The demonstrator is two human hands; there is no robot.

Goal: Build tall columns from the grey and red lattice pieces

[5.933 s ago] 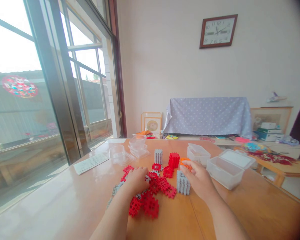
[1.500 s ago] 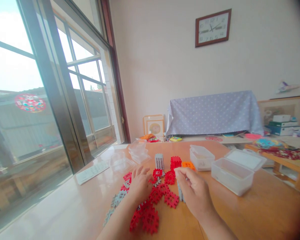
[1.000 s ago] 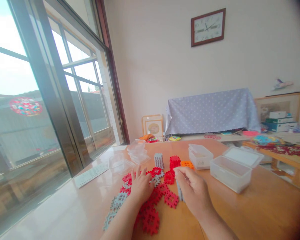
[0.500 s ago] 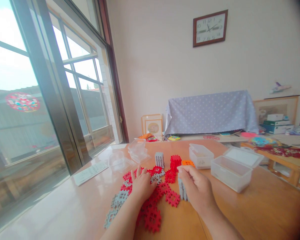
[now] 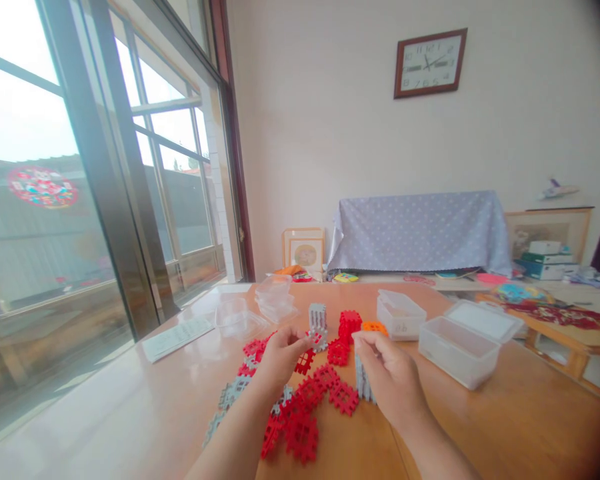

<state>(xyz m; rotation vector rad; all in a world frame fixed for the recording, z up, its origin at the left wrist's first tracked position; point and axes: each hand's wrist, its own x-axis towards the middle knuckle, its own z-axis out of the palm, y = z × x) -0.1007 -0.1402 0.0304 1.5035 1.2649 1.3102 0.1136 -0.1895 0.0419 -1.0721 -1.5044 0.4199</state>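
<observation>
Red notched plastic pieces [image 5: 301, 437] lie in a loose pile on the wooden table, with grey ones [image 5: 234, 392] along its left side. My left hand [image 5: 286, 350] is over the pile, thumb and fingers pinched on a red piece [image 5: 305, 362]. Closed fingers on my right hand [image 5: 387, 365] hide whatever they may hold. Right beside that hand stands a grey stack [image 5: 363, 380]. Farther back are another grey stack [image 5: 317, 317], a red stack [image 5: 350, 325] and an orange piece [image 5: 375, 327].
Two clear plastic boxes, one closer [image 5: 459, 353] and one farther [image 5: 401, 313], stand at the right. Clear containers [image 5: 275, 300] and a paper sheet [image 5: 179, 339] lie at the left. Behind the table, a spotted cloth [image 5: 420, 230] covers something.
My left hand has risen from lying spread on the pile and closed its fingers on a red piece. My right hand has barely moved. The camera view has shifted slightly.
</observation>
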